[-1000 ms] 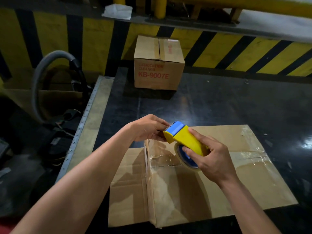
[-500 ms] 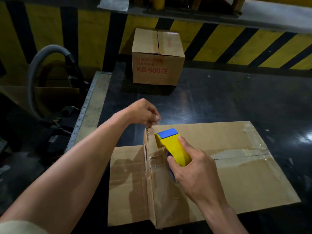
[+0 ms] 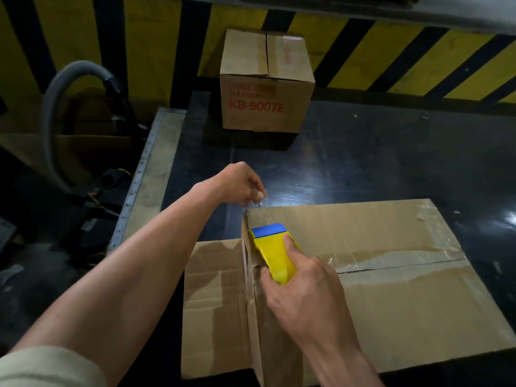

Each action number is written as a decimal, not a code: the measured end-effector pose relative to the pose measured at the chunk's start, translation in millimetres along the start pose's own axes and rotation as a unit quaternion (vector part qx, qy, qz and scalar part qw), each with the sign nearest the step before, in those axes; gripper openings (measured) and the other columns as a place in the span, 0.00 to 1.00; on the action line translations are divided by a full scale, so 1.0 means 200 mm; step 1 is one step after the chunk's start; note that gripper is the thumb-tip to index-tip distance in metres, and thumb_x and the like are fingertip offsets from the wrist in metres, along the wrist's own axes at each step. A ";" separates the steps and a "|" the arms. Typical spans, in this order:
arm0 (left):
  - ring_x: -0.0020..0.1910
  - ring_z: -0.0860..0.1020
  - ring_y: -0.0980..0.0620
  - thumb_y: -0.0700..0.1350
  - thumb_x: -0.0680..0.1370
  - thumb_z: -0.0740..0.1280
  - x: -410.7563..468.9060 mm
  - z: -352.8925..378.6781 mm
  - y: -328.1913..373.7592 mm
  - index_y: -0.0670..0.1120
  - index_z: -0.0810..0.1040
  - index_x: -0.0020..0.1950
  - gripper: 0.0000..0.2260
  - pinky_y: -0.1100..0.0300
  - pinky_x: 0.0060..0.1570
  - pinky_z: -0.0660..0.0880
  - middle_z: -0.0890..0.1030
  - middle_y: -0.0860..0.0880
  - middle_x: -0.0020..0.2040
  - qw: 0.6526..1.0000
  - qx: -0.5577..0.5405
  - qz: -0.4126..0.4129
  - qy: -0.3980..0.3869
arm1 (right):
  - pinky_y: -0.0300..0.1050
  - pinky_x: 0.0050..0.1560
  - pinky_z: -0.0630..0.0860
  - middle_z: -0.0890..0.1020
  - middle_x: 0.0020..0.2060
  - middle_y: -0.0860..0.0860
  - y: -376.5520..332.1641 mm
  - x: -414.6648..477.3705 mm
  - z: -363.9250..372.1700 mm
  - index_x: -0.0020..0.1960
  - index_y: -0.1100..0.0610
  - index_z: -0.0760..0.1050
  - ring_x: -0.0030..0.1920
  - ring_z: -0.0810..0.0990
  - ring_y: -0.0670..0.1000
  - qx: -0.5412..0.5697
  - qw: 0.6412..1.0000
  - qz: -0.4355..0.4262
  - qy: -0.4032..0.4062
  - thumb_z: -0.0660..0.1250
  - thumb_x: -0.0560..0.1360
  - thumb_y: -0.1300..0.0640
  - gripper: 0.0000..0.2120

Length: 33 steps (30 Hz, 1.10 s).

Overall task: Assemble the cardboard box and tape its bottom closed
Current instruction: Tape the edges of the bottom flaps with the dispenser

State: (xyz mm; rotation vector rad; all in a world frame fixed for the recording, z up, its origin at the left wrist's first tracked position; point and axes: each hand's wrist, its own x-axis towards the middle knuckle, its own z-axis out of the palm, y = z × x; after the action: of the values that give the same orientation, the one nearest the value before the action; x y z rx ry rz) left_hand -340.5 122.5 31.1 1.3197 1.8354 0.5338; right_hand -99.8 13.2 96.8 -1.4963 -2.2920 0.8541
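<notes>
A flattened brown cardboard box [image 3: 391, 303] lies on the dark table, old clear tape along its middle seam. One flap [image 3: 212, 303] sticks out flat on its left side. My right hand [image 3: 304, 300] grips a yellow tape dispenser [image 3: 275, 251] with a blue front edge, pressed on the box near its left fold. My left hand [image 3: 240, 185] sits just beyond the box's far left corner, fingers pinched on the end of a strip of clear tape [image 3: 258, 206] that runs toward the dispenser.
A taped brown box marked KB-9007E [image 3: 265, 88] stands at the back of the dark table [image 3: 377, 163]. The table's metal left edge [image 3: 148, 174] drops off to a grey hose [image 3: 58, 107] and dark equipment. A yellow-and-black striped wall [image 3: 405, 60] runs behind.
My right hand has drawn the dispenser down onto the box and toward me. My left hand has moved away, past the far corner, holding the tape end as the strip lengthens.
</notes>
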 end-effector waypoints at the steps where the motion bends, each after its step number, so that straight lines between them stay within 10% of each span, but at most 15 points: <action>1: 0.40 0.86 0.48 0.38 0.76 0.75 0.01 0.00 -0.01 0.45 0.87 0.47 0.03 0.53 0.44 0.85 0.87 0.49 0.38 1.000 -0.003 0.000 -0.001 | 0.40 0.38 0.65 0.75 0.37 0.51 0.00 0.01 0.00 0.75 0.46 0.64 0.38 0.74 0.52 -0.001 1.000 0.003 -0.003 0.64 0.74 0.38 0.32; 33: 0.34 0.81 0.61 0.43 0.77 0.74 -0.02 0.02 -0.05 0.49 0.85 0.44 0.03 0.66 0.36 0.72 0.84 0.55 0.36 0.999 0.035 0.015 0.005 | 0.41 0.42 0.69 0.72 0.40 0.49 -0.02 -0.02 0.00 0.77 0.44 0.60 0.44 0.74 0.51 -0.024 0.999 0.013 -0.025 0.63 0.75 0.40 0.32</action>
State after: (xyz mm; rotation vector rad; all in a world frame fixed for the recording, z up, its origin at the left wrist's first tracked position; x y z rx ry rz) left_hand -342.4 115.1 22.7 1.3943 1.8610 0.4972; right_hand -100.5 9.3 99.1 -1.5457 -2.3497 0.8592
